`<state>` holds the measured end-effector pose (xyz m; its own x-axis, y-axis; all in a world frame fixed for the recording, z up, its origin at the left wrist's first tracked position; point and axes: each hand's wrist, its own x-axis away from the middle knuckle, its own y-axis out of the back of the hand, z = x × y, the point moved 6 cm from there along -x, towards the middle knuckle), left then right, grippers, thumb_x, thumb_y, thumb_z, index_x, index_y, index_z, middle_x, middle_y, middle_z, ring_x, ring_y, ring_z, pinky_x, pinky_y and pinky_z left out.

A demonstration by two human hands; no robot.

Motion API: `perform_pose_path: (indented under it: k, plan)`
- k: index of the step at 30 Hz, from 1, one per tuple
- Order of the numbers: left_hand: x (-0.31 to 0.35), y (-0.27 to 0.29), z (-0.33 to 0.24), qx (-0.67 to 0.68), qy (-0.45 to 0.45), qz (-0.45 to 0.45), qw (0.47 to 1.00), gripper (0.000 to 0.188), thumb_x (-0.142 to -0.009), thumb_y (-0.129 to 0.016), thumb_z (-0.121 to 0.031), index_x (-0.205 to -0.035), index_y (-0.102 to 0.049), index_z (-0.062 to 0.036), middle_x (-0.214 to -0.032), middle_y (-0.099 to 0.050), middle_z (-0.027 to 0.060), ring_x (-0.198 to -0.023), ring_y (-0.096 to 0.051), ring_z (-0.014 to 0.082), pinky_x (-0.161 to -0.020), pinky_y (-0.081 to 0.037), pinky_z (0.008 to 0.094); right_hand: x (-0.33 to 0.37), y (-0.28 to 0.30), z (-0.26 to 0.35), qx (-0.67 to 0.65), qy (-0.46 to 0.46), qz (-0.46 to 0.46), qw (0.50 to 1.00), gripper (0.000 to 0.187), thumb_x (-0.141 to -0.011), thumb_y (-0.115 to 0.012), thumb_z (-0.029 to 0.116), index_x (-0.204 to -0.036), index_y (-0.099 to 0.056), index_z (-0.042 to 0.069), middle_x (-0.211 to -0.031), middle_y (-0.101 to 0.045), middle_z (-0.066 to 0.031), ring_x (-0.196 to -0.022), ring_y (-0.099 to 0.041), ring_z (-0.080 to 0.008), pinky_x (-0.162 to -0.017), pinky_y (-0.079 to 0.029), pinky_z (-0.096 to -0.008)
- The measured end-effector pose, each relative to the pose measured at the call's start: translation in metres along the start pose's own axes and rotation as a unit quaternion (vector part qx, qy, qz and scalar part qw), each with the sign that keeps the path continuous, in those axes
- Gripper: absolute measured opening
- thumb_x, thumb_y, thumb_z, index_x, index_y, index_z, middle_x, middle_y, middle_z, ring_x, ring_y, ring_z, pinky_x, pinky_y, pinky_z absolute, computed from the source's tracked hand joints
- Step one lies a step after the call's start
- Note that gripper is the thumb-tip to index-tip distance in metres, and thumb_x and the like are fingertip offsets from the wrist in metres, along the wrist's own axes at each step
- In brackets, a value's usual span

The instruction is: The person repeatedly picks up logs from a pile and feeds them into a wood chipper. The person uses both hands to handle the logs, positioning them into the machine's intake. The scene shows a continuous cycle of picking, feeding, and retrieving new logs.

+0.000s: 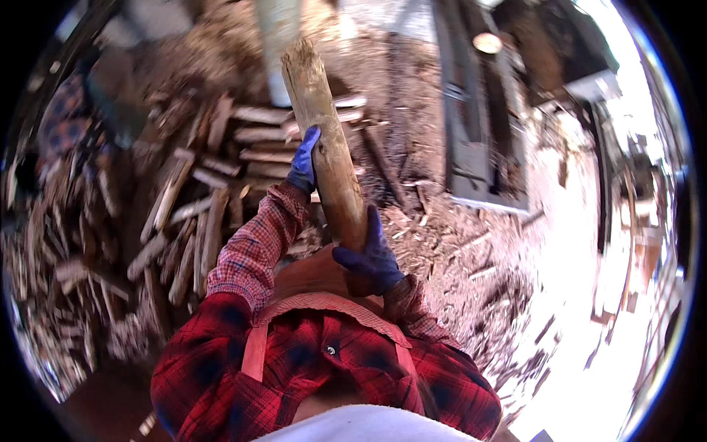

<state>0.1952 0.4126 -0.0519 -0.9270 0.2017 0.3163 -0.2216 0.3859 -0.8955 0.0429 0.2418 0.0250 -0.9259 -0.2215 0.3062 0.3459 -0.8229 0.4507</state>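
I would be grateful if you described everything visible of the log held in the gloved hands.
The log is a long, stout, roughly round piece of yellowish-brown wood with darker stains and a rough, uneven far end. It points away from the person's body, its far end leaning toward the upper left of the picture. The left hand grips its left side near the middle; the right hand holds the near end, partly hiding it. Its underside is hidden.

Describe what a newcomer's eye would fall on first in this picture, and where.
The thick log, held slanting near the centre by the purple-gloved left hand and right hand, would probably strike first. Below it, a red checked shirt spreads along the bottom; piled wood crowds the left.
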Motion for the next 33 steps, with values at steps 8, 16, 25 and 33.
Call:
perform_pose_path:
  k: [8,16,25,33]
  plan:
    - [-0.016,-0.348,0.083,-0.306,-0.115,0.392,0.86,0.093,-0.076,-0.074,-0.043,-0.14,-0.027,0.0043,-0.134,-0.043,0.0254,-0.128,-0.04,0.0315,-0.106,-0.037,0.0423,0.022,0.207,0.026,-0.065,0.18,-0.315,0.929,0.101,-0.073,-0.074,0.036,-0.146,-0.014,0.002,-0.134,-0.042,-0.0209,-0.123,-0.044,-0.0308,-0.102,-0.039,-0.0396]
    - [-0.085,-0.178,0.081,-0.577,-0.103,0.263,0.766,0.079,-0.082,-0.068,-0.043,-0.141,-0.033,-0.0021,-0.141,-0.04,0.0195,-0.131,-0.039,0.0272,-0.107,-0.034,0.0364,-0.126,0.393,-0.024,0.299,0.122,-0.36,0.875,0.091,-0.075,-0.074,0.029,-0.144,-0.022,0.003,-0.139,-0.04,-0.0179,-0.126,-0.043,-0.0301,-0.104,-0.036,-0.0355]
    - [0.093,0.214,-0.024,-0.715,0.119,-0.16,0.671,0.052,-0.078,-0.069,-0.043,-0.112,-0.061,-0.0038,-0.097,-0.065,0.0133,-0.088,-0.061,0.0203,-0.076,-0.047,0.0368,-0.21,0.444,-0.118,0.287,-0.006,-0.223,0.932,0.111,-0.064,-0.079,0.047,-0.146,-0.019,0.001,-0.142,-0.038,-0.0207,-0.131,-0.038,-0.0307,-0.106,-0.034,-0.0357]
    - [0.103,0.308,0.061,-0.583,0.086,-0.26,0.765,0.033,-0.082,-0.067,-0.034,-0.094,-0.065,-0.0025,-0.083,-0.064,0.0119,-0.079,-0.061,0.0234,-0.071,-0.047,0.0371,-0.335,0.102,0.032,0.373,0.211,-0.185,0.884,0.083,-0.071,-0.077,0.044,-0.131,-0.043,-0.003,-0.128,-0.051,-0.0246,-0.118,-0.05,-0.0353,-0.102,-0.039,-0.0403]
